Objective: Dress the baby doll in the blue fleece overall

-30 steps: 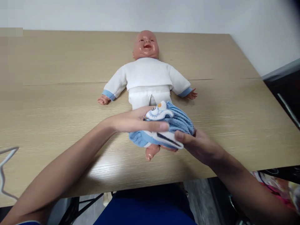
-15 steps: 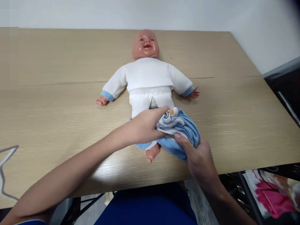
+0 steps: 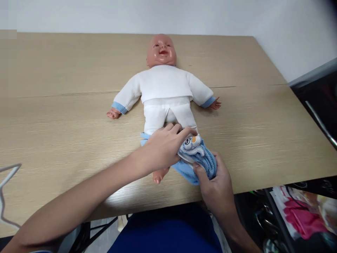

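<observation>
A baby doll (image 3: 162, 52) lies on its back, head at the far side, in a white top (image 3: 165, 82) with blue cuffs and a white cloth lower body. Blue terry baby trousers (image 3: 201, 153) with an embroidered eye and orange patch are bunched round its lower legs. My left hand (image 3: 167, 146) is closed on the upper edge of this cloth, index finger bent over the patch; its fingertips are partly hidden. My right hand (image 3: 214, 177) grips the gathered cloth from the right, thumb on top. One doll foot (image 3: 159, 175) sticks out below my left wrist; the other is hidden.
The wooden table (image 3: 65, 123) has a seam across it and meets a pale wall (image 3: 131, 15) behind. A white cable (image 3: 5, 193) lies at the left edge. Below the right front edge is an open drawer or box with a pink item (image 3: 302, 218).
Both hands have moved down and slightly left with the bunched trousers, close over the doll's leg. My left fingers have curled over the cloth's edge. The view has shifted slightly.
</observation>
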Demonstrator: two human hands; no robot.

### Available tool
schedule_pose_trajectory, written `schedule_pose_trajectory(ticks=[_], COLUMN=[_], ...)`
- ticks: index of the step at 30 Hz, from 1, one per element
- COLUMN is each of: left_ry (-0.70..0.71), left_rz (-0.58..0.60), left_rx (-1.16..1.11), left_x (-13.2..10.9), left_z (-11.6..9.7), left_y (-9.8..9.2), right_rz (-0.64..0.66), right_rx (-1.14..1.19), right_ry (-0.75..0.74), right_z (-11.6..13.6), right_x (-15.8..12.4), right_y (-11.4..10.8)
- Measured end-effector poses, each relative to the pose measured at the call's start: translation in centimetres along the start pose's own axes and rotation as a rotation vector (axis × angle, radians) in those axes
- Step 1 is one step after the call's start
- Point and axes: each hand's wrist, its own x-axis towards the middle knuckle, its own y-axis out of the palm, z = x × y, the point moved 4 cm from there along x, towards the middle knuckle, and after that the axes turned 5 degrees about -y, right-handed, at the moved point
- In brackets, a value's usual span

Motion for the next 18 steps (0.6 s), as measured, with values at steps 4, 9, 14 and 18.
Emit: schedule_pose_trajectory(ticks=[4,9,14,18], left_ry=[-0.010,-0.024,-0.033,0.021], left_rz=[-0.031,-0.027,0.005,0.056], left_rx=[0.057,0.057,-0.082,-0.370], left_x=[-0.1,0.1,0.0,0.1], left_z=[-0.2,-0.5,-0.3,0.5], left_y=[0.6,0.8,0.8,0.5], right_rz=[-0.129,-0.331,-0.300,-0.223], right_rx=[-0.277,-0.358,-0.155,0.175], right_ry=[-0.169,-0.393,-0.142,-0.106], right_z=[-0.4,-0.3,-2.6,-3.7], right_x=[-0.9,-1.3,-1.2,-0.6], right_y=[-0.6,-0.9,-0.4,0.4])
